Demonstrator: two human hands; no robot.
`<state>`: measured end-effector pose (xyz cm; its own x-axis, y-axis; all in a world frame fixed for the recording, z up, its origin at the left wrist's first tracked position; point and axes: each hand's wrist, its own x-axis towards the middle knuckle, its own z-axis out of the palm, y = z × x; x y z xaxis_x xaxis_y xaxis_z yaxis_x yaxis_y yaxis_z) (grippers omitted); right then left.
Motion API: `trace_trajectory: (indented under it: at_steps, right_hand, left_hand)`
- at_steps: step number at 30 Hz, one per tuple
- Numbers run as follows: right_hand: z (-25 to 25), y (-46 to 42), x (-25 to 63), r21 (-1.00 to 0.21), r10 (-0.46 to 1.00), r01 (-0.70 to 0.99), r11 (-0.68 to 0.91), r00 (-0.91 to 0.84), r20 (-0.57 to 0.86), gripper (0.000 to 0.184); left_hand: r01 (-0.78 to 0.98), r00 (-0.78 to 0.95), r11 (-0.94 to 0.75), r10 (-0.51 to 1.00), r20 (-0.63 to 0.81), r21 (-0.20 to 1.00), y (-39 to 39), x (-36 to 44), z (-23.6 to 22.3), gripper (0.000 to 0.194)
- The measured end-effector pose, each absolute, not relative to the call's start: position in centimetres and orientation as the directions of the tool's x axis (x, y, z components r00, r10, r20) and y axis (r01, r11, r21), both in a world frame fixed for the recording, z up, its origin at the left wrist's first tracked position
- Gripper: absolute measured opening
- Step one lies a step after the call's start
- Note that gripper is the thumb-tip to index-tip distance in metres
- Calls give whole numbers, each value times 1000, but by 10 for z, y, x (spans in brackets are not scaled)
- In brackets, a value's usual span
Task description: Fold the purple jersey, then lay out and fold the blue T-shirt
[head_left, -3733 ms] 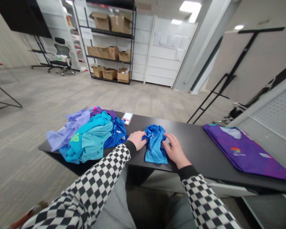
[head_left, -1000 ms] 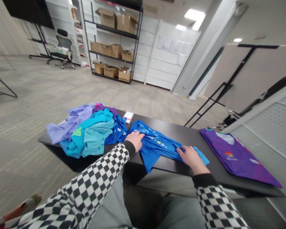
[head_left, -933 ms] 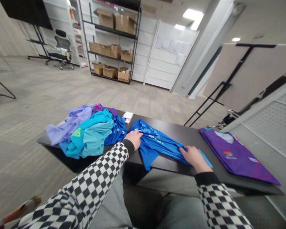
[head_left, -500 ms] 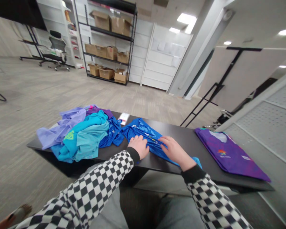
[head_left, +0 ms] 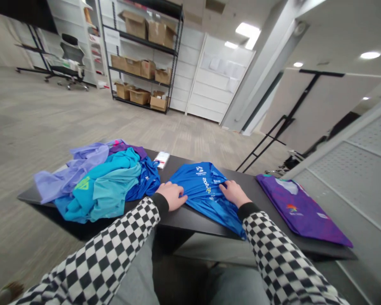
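A shiny blue T-shirt (head_left: 198, 184) with white print lies spread on the black table in front of me, wrinkles running across it. My left hand (head_left: 173, 196) is closed on its left edge, thumb and fingers pinching the cloth. On the opposite side, my right hand (head_left: 235, 193) grips the fabric beside the printed numbers, fingertips curled into it. The shirt's lower corner hangs at the table's front edge, close to my right cuff.
A loose heap of purple, teal and blue shirts (head_left: 109, 186) covers the left end of the black table (head_left: 247, 180). A folded purple shirt (head_left: 305, 212) lies at the right end. Behind the heap is a blurred white item (head_left: 161, 159). A metal shelf (head_left: 142, 46) with cardboard boxes stands beyond.
My hands have moved farther apart, the left one leftward. The blue T-shirt, bunched into a narrow strip before, is now spread wider with its print showing. The view has shifted slightly.
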<state>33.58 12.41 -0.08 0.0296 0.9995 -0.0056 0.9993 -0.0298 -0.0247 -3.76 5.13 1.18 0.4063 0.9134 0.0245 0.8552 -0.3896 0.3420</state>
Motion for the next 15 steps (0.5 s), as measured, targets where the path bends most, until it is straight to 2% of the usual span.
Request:
trace_trajectory:
  at_steps: [2,4,7,10,13,15]
  right_hand:
    - [1,122,361,-37,990,989,-143,142,-20,40]
    - [3,115,385,-58,972,970,-235,233,-37,37]
    - [8,101,415,-47,939,939,-342,339,-51,31]
    - [13,88,430,-30,903,903,-429,428,-33,34]
    - [15,80,421,-77,923,925,-372,377,78,40]
    - [12,79,402,-148,959,971,-188,215,188,41]
  left_hand:
    - [901,321,-306,947,2,308,64,-46,13,51]
    - [928,256,-242,967,-12,283,76,-53,12,51]
    - [940,204,-195,979,-4,281,88,-58,8,42]
    - [936,206,-222,975,85,273,88,-54,5,30]
    - [900,273,-321,943,193,296,79,-39,4,32]
    - [870,313,-369,926,213,328,71,-24,2,34]
